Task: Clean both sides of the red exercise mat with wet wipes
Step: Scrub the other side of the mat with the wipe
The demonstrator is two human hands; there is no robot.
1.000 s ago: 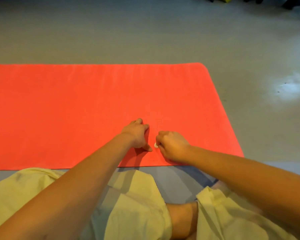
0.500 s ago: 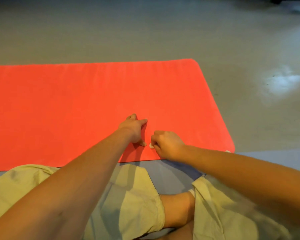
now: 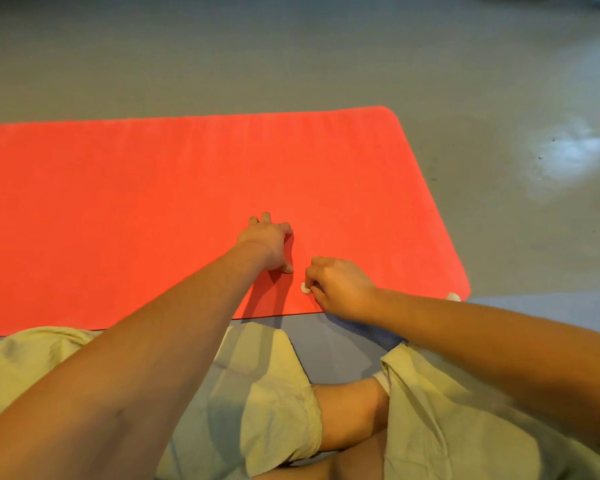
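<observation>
- Yellow-green cloth shorts (image 3: 274, 393) nearest.
- Right hand (image 3: 340, 289), grip pinching a small white wad (image 3: 305, 287) on the flat red exercise mat (image 3: 118, 202), by its near edge.
- Left hand (image 3: 269, 242) just beyond, grip spread, touching the mat.
- Grey floor (image 3: 222, 64) beyond.

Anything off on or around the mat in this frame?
No damage: mat lies flat. Two oddities: right hand pinches only a tiny white wad, not a spread wipe; a small white object sits at the mat's near right corner.
</observation>
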